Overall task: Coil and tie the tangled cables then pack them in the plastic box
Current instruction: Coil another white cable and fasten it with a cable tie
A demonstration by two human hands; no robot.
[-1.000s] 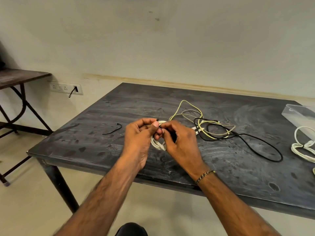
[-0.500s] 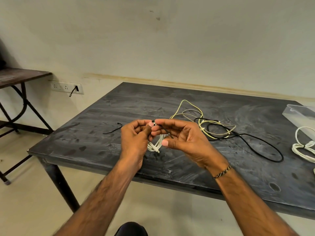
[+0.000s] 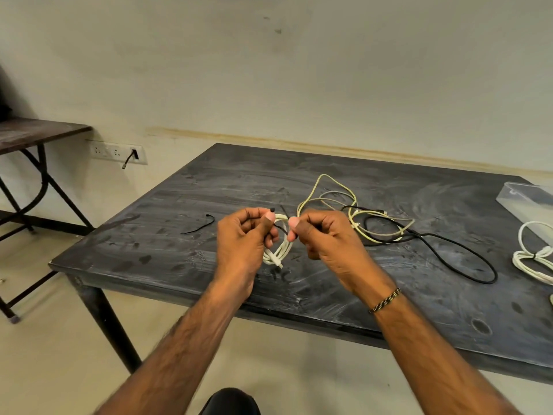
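Surroundings: a loose black cable tie (image 3: 199, 225) lies flat on the table (image 3: 209, 265), to the outer side of the left hand (image 3: 242, 238) and apart from it. Beyond and beside the right hand (image 3: 324, 235) lies a tangle of yellowish cables (image 3: 335, 202) interlaced with a black cable (image 3: 449, 253), whose long loop runs out across the table on that hand's outer side. Further out on the same side, a coiled white cable (image 3: 535, 259), bound at its middle with a dark tie, rests at the frame edge. Just beyond it stands the clear plastic box (image 3: 520, 196), partly cut off by the frame. A second table (image 3: 39, 133) and a wall socket strip (image 3: 118, 152) stand well off on the left-hand side. Nothing lies between the hands and the box except the tangle.

Task item: a small white cable bundle (image 3: 279, 250), folded into several parallel loops, hangs between the two hands just above the table, its lower end below the thumbs. A thin black tie (image 3: 281, 226) crosses its upper part.

Hands: both have their fingers curled. The left pinches one end of the tie between thumb and forefinger, a small black head (image 3: 272, 209) showing above the thumb. The right pinches the other end beside the bundle. The thumbs are close together, not touching.
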